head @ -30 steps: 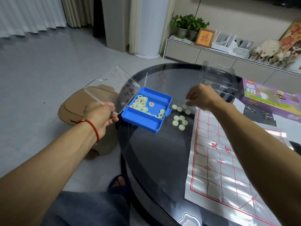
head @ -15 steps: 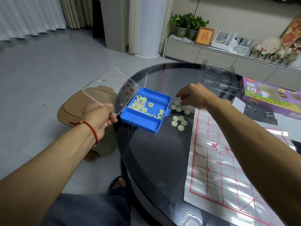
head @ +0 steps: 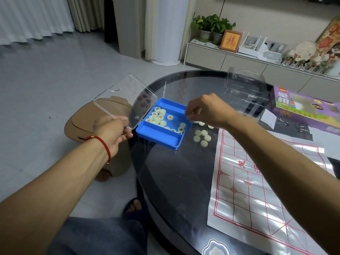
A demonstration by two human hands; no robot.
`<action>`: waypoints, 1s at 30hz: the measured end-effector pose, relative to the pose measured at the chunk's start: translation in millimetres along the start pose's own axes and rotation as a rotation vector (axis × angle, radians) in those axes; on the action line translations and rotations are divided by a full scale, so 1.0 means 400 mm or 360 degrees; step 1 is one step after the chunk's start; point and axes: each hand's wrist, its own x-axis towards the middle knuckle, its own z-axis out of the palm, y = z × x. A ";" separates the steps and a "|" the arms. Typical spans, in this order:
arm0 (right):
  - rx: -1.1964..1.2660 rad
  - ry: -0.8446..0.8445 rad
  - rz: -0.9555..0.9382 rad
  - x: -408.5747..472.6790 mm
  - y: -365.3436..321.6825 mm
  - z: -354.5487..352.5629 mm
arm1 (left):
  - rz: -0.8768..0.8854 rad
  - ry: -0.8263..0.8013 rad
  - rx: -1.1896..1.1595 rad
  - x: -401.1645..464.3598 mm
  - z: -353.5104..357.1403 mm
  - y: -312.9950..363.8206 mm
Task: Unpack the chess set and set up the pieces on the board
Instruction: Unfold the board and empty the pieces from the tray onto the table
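Single head-worn wide-angle view, looking forward and down from above, close over the round dark glass table [head: 176, 181], room bowed at the frame edges

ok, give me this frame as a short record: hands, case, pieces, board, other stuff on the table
left hand: grips the edge of the clear lid, holding it open
right hand: over the right end of the blue case, fingers curled; whether it holds a piece cannot be told
case: on the glass table near its left edge
pieces in case: mostly in the far compartment; near one bare
loose pieces: on the glass between case and board
board: flat sheet, red grid, no pieces on it
other: purple box, clear insert
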 end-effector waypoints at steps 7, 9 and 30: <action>-0.0144 -0.0477 0.0079 0.068 -0.081 0.029 | -0.0012 0.0042 -0.0011 -0.001 0.002 0.001; -0.0184 -0.0529 0.0111 0.079 -0.088 0.026 | -0.0015 0.0060 -0.0027 -0.003 0.003 0.001; 0.0330 -0.0536 0.0323 0.056 -0.007 -0.057 | 0.0010 -0.0004 -0.0017 -0.017 -0.001 0.008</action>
